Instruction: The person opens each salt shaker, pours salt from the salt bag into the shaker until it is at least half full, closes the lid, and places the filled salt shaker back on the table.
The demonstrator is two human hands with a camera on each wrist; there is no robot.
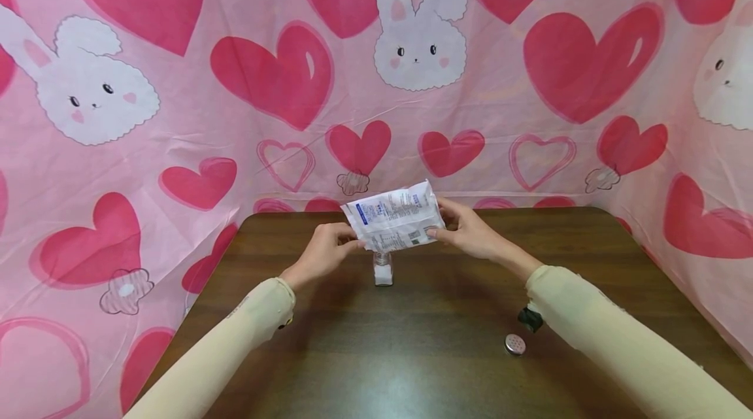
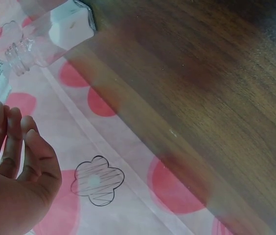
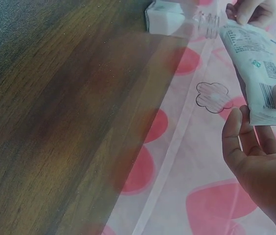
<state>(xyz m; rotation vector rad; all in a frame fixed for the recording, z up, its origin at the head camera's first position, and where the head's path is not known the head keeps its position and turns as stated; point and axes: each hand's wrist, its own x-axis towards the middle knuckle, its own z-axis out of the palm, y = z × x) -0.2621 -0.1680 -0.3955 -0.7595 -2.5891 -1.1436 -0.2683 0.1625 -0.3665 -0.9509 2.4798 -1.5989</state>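
Note:
A white packet with blue and black print is held tilted between both hands above the table. My left hand pinches its left corner between thumb and fingers. At the other end my right hand grips the packet, thumb on the printed face and fingers behind. Just under the packet's lower left edge stands a clear, uncapped bottle. White contents fill its lower part, and its threaded neck shows in the left wrist view. Whether the packet touches the bottle's mouth, I cannot tell.
A round silver lid with holes lies on the brown wooden table, near the right forearm. Beside that sleeve is a small dark object, partly hidden. A pink cloth with hearts and rabbits hangs around the back and sides.

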